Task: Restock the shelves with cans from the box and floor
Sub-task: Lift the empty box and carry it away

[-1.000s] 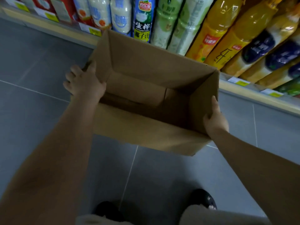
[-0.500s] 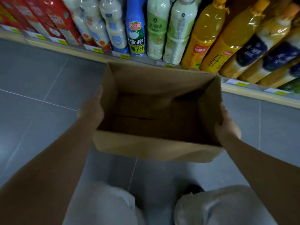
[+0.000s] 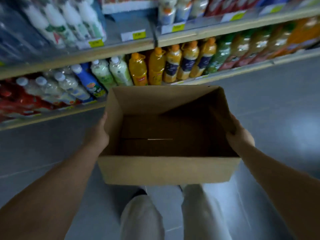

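An open brown cardboard box hangs in front of me above the grey floor, and its inside looks empty. My left hand grips the box's left wall, with its fingers hidden under or behind the cardboard. My right hand grips the right wall, thumb over the rim. No cans show in the box or on the floor.
Shelves run across the top, packed with white, green, orange and blue drink bottles and red packs at the left. Yellow price tags line the shelf edges. My legs in light trousers stand on the grey tiled floor below the box.
The box has come up off the floor level and away from the bottom shelf as I stand up; more shelves have come into view. Both hands keep their grip on the sides.
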The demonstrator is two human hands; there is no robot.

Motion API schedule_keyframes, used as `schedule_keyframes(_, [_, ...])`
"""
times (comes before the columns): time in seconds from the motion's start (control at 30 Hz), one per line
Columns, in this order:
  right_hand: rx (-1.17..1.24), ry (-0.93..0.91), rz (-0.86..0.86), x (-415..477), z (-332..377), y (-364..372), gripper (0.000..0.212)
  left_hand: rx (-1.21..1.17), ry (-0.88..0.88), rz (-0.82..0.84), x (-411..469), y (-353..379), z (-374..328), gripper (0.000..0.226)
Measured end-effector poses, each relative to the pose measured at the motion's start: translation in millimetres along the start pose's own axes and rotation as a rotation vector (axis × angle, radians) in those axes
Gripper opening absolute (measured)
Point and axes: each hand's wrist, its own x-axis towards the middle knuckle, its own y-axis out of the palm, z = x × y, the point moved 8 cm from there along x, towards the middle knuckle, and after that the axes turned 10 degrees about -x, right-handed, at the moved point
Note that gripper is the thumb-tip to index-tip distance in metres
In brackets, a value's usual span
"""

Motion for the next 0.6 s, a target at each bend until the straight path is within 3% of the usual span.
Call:
schedule_keyframes(0.13, [0.073,0.154,-0.101,-95.9,-45.3,-17.3,0.071,0.006,0.127,0.11,-33.8,-17.1,-20.4,0.07])
schedule_keyframes(0.3, [0.18,0.361,-0.226,-231.8,-89.6,-0.2,0.07,0.012,0.329,0.108,-87.8,-47.3,-45.4,0.057])
schedule_keyframes(0.6, [0.471,0.71,-0.351,-444.1,-191.6,40.2,0.067,0.274,0.693,0.163,-223.2,-40.9,-125.9,0.054])
